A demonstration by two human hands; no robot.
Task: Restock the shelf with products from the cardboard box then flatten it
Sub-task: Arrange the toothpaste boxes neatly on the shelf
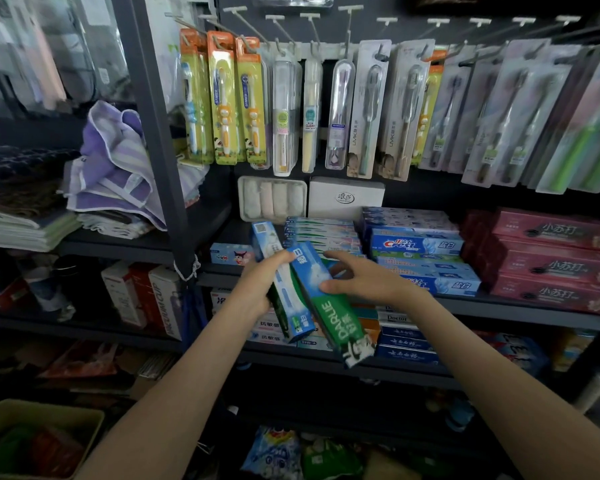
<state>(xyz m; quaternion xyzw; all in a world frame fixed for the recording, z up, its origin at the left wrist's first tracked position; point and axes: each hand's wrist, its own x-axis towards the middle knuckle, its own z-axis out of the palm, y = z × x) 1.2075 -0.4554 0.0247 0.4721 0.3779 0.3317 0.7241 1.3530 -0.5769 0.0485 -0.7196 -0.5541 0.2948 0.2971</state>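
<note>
**Two toothpaste boxes in hand, one could slip**

The Darlie box (329, 306) and a second toothpaste box (278, 271) are held side by side, slanted, in the air in front of the shelf (534, 315), not yet placed. The Darlie box hangs low and looks lightly held, so it could slide out if the grip is changed. Pushed in crooked, either box could also knock over the matching stack (321, 233) behind.

The left hand (260, 289) is curled round the second box, thumb across its face. The right hand (357, 280) pinches the Darlie box near its upper end, fingers only partly bent. Crest boxes (416, 245) sit just right of the stack. The cardboard box is not in view.
</note>
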